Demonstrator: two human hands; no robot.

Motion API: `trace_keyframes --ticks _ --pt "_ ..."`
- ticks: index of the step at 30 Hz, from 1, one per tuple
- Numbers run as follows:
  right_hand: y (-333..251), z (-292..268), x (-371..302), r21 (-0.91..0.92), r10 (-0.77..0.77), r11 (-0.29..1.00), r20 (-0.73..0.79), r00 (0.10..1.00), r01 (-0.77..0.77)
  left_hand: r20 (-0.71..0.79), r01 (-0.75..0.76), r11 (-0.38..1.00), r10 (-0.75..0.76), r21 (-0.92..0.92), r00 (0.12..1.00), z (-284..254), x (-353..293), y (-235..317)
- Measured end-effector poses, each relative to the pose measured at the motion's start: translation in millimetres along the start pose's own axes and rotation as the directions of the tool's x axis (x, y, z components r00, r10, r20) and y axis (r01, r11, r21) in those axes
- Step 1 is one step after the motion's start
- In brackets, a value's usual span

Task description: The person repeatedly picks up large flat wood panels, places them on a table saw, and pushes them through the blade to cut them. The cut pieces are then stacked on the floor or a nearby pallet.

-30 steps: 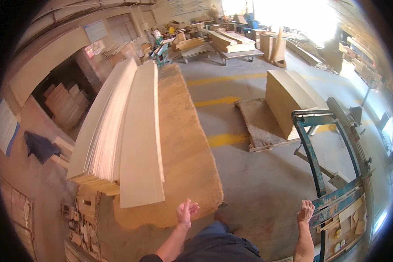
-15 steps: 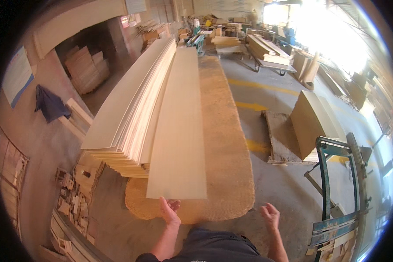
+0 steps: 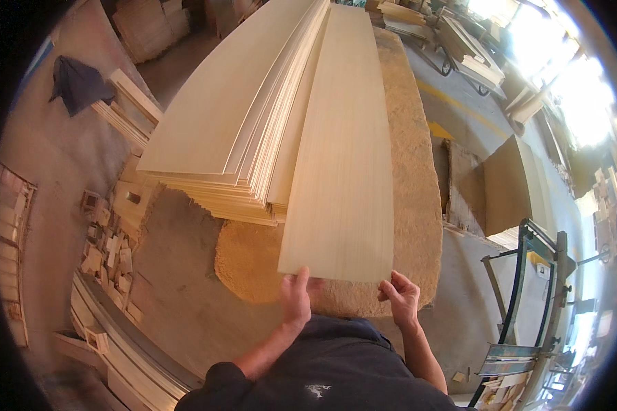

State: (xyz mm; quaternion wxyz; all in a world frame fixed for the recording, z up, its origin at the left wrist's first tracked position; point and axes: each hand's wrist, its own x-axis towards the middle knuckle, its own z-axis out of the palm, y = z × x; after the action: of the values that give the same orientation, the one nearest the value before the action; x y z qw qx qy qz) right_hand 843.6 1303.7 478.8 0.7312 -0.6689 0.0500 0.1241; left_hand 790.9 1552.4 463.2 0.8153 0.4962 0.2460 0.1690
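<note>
A long pale wooden panel (image 3: pixel 346 151) stretches away from me, its near end at my waist. My left hand (image 3: pixel 296 298) grips the near edge close to the left corner, thumb on top and the blurred fingers under it. At the near right corner my right hand (image 3: pixel 400 298) is closed in a pinch on the same panel. Just left of it rises a tall stack of similar thin panels (image 3: pixel 219 103), slightly fanned along its right side. Beneath both lies a thick brown board (image 3: pixel 418 205) with rough edges.
To the right stand a block of stacked panels (image 3: pixel 511 185) and a dark green metal frame (image 3: pixel 524 288). Loaded trolleys (image 3: pixel 469 51) are farther back. Wood offcuts (image 3: pixel 113 264) lie on the floor at left, near long boards (image 3: pixel 116 342). A dark cloth (image 3: pixel 77 85) hangs at far left.
My right hand has come in from the right and closed on the panel's near right corner. The panel's near end has shifted right, away from the stack. My view has tilted down.
</note>
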Motion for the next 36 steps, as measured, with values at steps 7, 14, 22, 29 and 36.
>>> trace_keyframes --ticks 7,14,22,29,36 --pt "-31.1 17.6 47.7 -0.213 -0.068 0.974 0.04 0.997 0.075 -0.089 -0.039 0.996 0.032 -0.08 0.996 16.7 56.4 -3.0" --pt "-22.9 31.0 118.7 -0.379 -0.181 0.903 0.094 0.979 0.203 -0.094 -0.039 0.997 0.033 -0.07 0.995 29.9 133.7 8.2" --pt "-18.9 37.6 143.0 -0.562 -0.26 0.773 0.145 0.955 0.295 -0.137 -0.009 0.985 -0.015 -0.17 0.991 32.7 145.3 10.7" --pt "-23.9 35.0 146.0 -0.651 -0.377 0.653 0.165 0.911 0.388 -0.121 -0.053 0.993 0.04 -0.102 0.992 27.6 149.7 8.6" --pt "-31.2 33.4 158.9 -0.729 -0.427 0.52 0.229 0.874 0.445 -0.17 -0.043 0.998 0.034 -0.052 0.985 35.2 156.0 14.6"
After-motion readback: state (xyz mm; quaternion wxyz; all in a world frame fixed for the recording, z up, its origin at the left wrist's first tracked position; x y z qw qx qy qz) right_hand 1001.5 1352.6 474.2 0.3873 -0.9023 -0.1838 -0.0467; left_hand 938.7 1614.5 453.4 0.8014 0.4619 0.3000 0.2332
